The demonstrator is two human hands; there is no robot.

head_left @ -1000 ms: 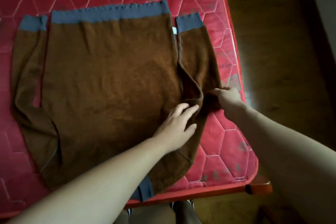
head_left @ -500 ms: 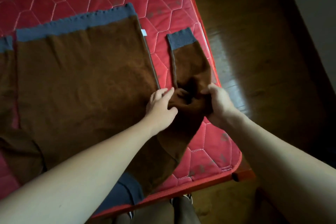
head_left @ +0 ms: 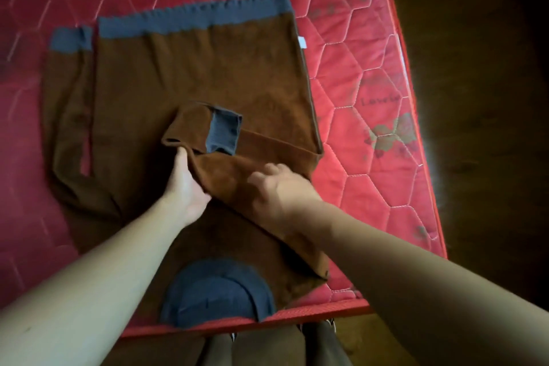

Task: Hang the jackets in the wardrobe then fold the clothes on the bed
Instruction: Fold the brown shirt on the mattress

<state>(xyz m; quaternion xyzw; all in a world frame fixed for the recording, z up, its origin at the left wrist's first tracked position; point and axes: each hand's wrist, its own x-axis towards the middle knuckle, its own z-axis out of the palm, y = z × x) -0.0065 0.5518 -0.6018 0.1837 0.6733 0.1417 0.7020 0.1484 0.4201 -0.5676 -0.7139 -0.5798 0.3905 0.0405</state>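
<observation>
A brown sweater [head_left: 193, 74] with grey trim lies flat on a red hexagon-quilted mattress [head_left: 356, 68]. Over the sweater's middle, the left hand [head_left: 184, 187] grips its folded sleeve [head_left: 237, 163], thumb on top. The right hand [head_left: 282, 190] rests on the sleeve — its hold too blurred to tell. Right of the sweater, faint lettering [head_left: 378, 100] begins "Love"; beyond it is dark wooden floor [head_left: 475, 98].

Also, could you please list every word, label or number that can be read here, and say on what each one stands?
"Love": dark script printed on the red mattress, near its right edge; the letters after these are too blurred to read.
White tag on the right side seam of the brown sweater: too small to read.
No other text is visible.
</observation>
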